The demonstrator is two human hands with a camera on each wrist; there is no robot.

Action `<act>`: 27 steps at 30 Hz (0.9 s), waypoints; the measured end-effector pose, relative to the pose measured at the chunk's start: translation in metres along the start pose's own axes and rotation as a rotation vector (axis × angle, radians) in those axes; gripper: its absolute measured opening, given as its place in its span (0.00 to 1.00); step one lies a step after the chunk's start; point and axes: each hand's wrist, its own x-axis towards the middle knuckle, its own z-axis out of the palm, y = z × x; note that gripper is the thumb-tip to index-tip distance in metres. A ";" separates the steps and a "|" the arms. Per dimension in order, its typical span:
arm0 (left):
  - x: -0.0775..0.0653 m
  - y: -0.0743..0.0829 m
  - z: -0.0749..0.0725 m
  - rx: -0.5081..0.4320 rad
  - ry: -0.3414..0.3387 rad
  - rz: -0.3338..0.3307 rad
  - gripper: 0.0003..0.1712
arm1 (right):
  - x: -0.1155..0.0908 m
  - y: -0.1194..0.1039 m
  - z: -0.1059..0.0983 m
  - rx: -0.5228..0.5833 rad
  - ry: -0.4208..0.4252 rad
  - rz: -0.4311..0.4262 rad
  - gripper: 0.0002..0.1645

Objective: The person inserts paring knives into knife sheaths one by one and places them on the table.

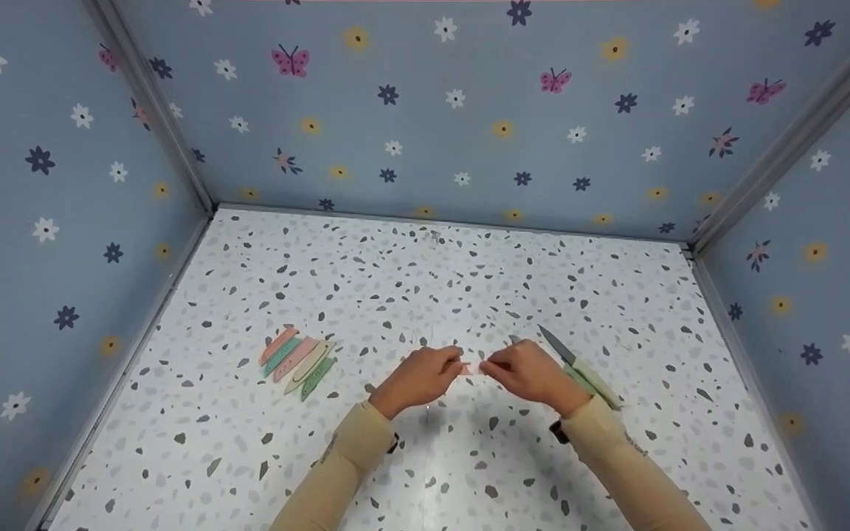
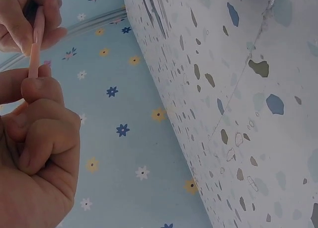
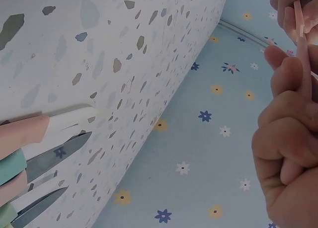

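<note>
Over the middle of the table, my left hand [image 1: 419,376] and right hand [image 1: 532,372] face each other, close together. In the left wrist view, my left fingertips pinch a slim peach strip [image 2: 34,59], whose far end meets a slim pink strip [image 2: 39,20]. The right hand pinches that pink strip [image 3: 302,56] between thumb and curled fingers. A pale bit shows where the two strips meet; I cannot tell what kind of thing they form. Beside the right wrist lies a knife [image 1: 558,344] with a grey blade and pale handle.
Several coloured, blade-shaped covers [image 1: 294,359] lie side by side on the left. The right wrist view shows several knives, with a salmon handle [image 3: 25,134] and a teal handle [image 3: 12,167] among them. Patterned walls [image 1: 425,96] enclose the speckled table [image 1: 366,280].
</note>
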 end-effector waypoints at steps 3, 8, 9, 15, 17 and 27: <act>0.001 0.000 0.000 0.004 0.005 -0.008 0.14 | 0.000 -0.001 0.000 0.000 0.002 -0.002 0.24; 0.003 0.001 0.003 -0.005 0.008 0.006 0.14 | 0.002 -0.002 0.001 -0.006 -0.005 0.002 0.24; 0.003 0.001 0.004 -0.009 0.005 0.008 0.14 | 0.002 -0.003 0.002 -0.005 -0.008 0.003 0.24; 0.004 0.000 0.005 -0.041 -0.010 0.002 0.14 | 0.001 -0.002 0.004 -0.002 -0.005 -0.007 0.24; 0.004 0.000 0.006 -0.044 -0.015 -0.005 0.14 | 0.001 -0.002 0.004 0.001 0.001 -0.020 0.25; 0.006 -0.001 0.008 -0.030 -0.007 -0.010 0.15 | 0.003 -0.003 0.004 -0.007 0.000 -0.022 0.23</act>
